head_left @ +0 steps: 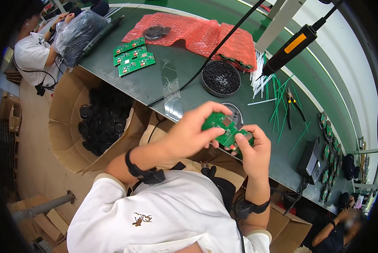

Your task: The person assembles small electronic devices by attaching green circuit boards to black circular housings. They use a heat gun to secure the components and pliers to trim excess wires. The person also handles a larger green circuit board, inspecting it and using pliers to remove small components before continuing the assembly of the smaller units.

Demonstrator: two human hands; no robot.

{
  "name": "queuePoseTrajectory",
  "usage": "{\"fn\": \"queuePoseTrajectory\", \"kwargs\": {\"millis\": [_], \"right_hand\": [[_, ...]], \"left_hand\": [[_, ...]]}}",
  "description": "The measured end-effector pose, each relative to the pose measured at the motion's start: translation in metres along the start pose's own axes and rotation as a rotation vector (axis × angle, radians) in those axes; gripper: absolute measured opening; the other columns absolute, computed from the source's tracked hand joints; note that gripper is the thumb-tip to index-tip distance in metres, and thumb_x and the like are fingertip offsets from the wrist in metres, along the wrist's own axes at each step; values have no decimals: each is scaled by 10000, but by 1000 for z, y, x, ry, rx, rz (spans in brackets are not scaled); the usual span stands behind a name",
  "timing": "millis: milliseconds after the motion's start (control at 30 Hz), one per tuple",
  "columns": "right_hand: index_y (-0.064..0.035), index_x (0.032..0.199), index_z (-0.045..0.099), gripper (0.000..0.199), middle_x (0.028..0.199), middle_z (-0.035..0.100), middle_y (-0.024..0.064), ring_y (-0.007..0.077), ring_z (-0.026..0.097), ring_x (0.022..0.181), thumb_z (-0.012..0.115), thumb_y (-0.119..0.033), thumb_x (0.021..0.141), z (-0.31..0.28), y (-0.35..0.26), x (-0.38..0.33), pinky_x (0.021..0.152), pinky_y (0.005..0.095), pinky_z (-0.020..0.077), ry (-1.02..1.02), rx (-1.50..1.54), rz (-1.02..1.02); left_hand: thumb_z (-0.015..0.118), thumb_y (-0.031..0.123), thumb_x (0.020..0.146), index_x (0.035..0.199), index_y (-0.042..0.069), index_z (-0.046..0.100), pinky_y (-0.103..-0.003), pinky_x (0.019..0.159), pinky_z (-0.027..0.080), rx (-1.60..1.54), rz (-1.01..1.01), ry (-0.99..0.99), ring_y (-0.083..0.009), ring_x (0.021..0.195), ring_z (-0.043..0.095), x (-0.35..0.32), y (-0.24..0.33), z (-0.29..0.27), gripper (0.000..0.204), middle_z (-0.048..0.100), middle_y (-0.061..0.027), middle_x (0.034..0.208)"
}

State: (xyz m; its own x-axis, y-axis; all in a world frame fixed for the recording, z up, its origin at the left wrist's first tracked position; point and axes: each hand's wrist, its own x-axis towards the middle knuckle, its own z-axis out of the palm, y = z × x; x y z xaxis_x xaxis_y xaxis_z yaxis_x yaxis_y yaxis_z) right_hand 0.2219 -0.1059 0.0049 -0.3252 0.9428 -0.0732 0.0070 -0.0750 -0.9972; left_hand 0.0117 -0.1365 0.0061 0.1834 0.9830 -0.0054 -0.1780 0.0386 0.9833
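A green circuit board (216, 121) with small parts on it is held up between my two hands, over the near edge of the table. My left hand (193, 128) grips its left side with thumb and fingers. My right hand (255, 147) pinches the right end, thumb on top. Just behind the board lies a round grey part (236, 111), partly hidden by the board and my fingers. Beyond it stands a round black bowl (221, 78) full of small dark pieces, likely screws.
An electric screwdriver (289, 51) hangs at the upper right. White and green strips (276, 99) and pliers (289, 110) lie below it. Red bubble wrap (180, 29) and more boards (134, 60) sit farther back. A carton (66, 126) of black round parts stands left. Other people work nearby.
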Motion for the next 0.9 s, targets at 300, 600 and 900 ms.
{"fn": "queuePoseTrajectory", "kwargs": {"millis": [300,600,900], "right_hand": [[9,1193,598,189,1001,723,102,158,723,913,641,-81,1032,15,13,4,742,280,599,-301,447,-46],[-3,1169,616,160,1000,694,73,140,694,944,648,-49,1019,-14,1,6,715,298,599,172,250,-93],[24,1172,615,215,1070,697,85,118,673,949,675,25,965,-23,2,0,838,242,540,176,272,-41]], "left_hand": [[659,42,986,1374,4,509,-191,549,519,-149,-77,-323,-92,691,686,14,29,-43,418,686,-63,1035],[703,117,931,1272,88,612,-446,863,540,990,243,575,-385,1015,687,64,9,-148,354,680,-170,1229],[817,135,817,1228,52,661,-442,979,487,957,327,437,-367,1140,588,27,7,-78,447,649,-151,1159]]}}
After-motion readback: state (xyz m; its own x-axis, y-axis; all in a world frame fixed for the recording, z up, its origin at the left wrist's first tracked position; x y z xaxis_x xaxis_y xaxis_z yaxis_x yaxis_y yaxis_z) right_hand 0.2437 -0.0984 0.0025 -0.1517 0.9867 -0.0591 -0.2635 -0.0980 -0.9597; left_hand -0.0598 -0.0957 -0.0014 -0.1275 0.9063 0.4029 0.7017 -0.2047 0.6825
